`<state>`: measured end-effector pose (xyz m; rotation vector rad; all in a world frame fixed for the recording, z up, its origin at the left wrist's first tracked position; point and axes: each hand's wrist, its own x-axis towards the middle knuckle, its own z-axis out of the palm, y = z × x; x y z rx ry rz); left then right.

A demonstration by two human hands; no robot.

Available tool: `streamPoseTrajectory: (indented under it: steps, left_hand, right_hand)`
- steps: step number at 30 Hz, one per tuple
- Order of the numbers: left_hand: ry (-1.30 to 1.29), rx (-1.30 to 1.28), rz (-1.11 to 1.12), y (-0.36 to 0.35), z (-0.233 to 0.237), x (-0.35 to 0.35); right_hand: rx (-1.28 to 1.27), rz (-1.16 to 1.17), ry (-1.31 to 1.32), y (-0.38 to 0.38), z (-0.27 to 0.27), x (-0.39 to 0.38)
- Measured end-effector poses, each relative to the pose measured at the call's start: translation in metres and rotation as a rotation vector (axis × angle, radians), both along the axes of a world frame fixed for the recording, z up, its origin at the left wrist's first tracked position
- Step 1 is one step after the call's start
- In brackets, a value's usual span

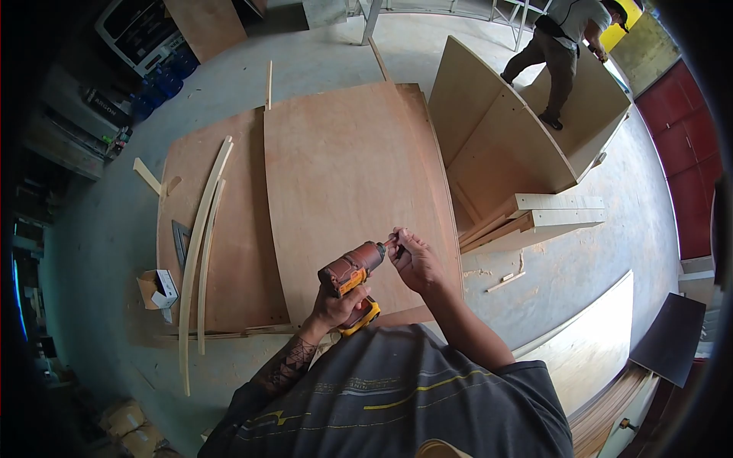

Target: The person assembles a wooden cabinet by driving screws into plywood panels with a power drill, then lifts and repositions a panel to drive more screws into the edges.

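Observation:
My left hand point(342, 307) is closed around the grip of a cordless drill point(353, 267), reddish-brown with a yellow and black battery base. The drill points up and to the right, in front of my chest. At its front end, the fingers of my right hand point(414, 258) are pinched on the thin drill bit point(391, 242). The bit's tip is hidden by those fingers. Below both hands lies a large plywood sheet point(343, 168), which neither hand touches.
Long wooden strips point(205, 229) and a small open carton point(158, 289) lie left on another plywood sheet point(244, 267). A plywood cabinet frame point(504, 130) stands at right, with a co-worker point(561, 53) bending over it. Stacked panels point(557, 210) sit nearby.

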<state>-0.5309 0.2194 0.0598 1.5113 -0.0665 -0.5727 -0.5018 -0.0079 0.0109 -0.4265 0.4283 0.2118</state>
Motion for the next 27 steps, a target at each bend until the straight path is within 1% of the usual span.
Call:
streamPoseTrajectory:
  steps: [7, 9, 10, 12, 13, 15, 17, 18, 19, 21, 22, 24, 25, 27]
  left_hand:
    - [0.013, -0.016, 0.042, 0.0, -0.004, 0.015]
    - [0.015, -0.056, 0.024, 0.001, -0.007, 0.022]
    - [0.005, -0.054, 0.023, -0.001, -0.009, 0.025]
    - [0.11, -0.116, 0.096, -0.006, -0.013, 0.034]
    - [0.093, -0.111, 0.089, -0.01, -0.015, 0.044]
    - [0.187, -0.25, 0.155, -0.016, -0.015, 0.066]
    - [0.211, -0.239, 0.142, -0.021, -0.009, 0.102]
    - [0.214, -0.236, 0.126, -0.023, -0.005, 0.123]
    - [0.214, -0.232, 0.11, -0.025, 0.0, 0.148]
    - [0.175, -0.182, 0.075, -0.034, 0.015, 0.199]
    - [0.138, -0.145, 0.055, -0.039, 0.018, 0.226]
    - [0.079, -0.073, 0.023, -0.05, 0.017, 0.281]
    - [0.052, -0.042, 0.014, -0.058, 0.016, 0.31]
    - [0.042, 0.047, -0.001, -0.073, 0.014, 0.364]
  right_hand:
    - [0.053, 0.036, -0.058, 0.012, -0.006, 0.015]
    - [0.016, 0.029, 0.014, 0.016, -0.001, 0.022]
    - [0.018, 0.027, 0.004, 0.016, -0.001, 0.025]
    - [0.012, 0.071, 0.017, 0.016, -0.006, 0.036]
    - [0.017, 0.065, 0.0, 0.012, -0.009, 0.045]
    - [-0.129, 0.137, 0.085, 0.0, -0.014, 0.064]
    - [-0.748, 0.067, 0.021, -0.019, -0.023, 0.09]
    - [-1.232, -0.007, 0.015, -0.03, -0.027, 0.108]
    - [-1.793, -0.333, -0.169, -0.047, -0.061, 0.127]
    - [-2.111, -0.329, 0.051, -0.081, -0.077, 0.163]
    - [-2.093, -0.352, 0.056, -0.085, -0.088, 0.177]
    - [-1.88, -0.175, 0.141, -0.083, -0.125, 0.197]
    - [-1.903, -0.258, 0.134, -0.073, -0.142, 0.196]
    - [-1.993, -0.244, 0.103, -0.072, -0.142, 0.196]
